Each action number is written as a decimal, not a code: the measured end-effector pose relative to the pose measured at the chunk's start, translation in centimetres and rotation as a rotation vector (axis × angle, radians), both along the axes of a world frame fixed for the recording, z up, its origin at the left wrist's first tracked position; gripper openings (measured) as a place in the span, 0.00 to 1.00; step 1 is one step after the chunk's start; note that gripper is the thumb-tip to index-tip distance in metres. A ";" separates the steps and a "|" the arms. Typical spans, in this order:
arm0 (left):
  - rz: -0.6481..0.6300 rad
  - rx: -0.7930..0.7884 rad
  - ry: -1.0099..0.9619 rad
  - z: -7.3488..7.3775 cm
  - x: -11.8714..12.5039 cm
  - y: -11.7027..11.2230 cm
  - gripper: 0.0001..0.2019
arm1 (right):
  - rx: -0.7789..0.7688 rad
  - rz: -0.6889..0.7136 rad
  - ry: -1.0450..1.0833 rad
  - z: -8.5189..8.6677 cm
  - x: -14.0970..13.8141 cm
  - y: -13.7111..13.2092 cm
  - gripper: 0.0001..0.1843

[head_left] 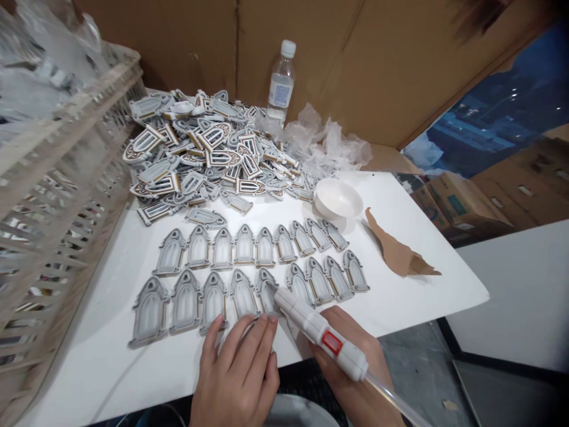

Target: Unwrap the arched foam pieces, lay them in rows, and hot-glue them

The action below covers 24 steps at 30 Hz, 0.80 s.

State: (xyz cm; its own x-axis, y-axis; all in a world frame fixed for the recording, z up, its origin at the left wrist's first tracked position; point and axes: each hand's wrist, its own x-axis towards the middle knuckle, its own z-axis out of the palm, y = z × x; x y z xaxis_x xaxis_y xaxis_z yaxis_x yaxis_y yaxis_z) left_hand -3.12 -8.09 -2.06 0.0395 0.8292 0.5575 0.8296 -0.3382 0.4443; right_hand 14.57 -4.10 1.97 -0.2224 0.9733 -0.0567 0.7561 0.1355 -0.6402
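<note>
My right hand (355, 367) is wrapped round a white glue gun (311, 320) with a red switch and a clear stick at its back. Its nozzle points at a small grey arched window piece (267, 292) in the front row and appears to touch it. My left hand (240, 367) lies with fingers stretched out, the fingertips at the lower edges of that piece and its neighbour (243, 295). Several more such pieces lie in two rows, among them one at the left end (150, 314) and one in the back row (244, 244).
A heap of similar pieces (213, 148) lies at the back. Beside it are a water bottle (281, 86), crumpled plastic (329, 142) and a white bowl (338, 200). Torn brown cardboard (395, 249) lies at right. A plastic crate (66, 172) stands at left, a cardboard wall (320, 53) behind.
</note>
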 end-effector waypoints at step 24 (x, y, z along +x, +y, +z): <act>-0.005 0.010 0.000 0.1 0.0 -0.2 0.16 | 0.152 0.002 0.063 -0.3 -0.8 0.9 0.05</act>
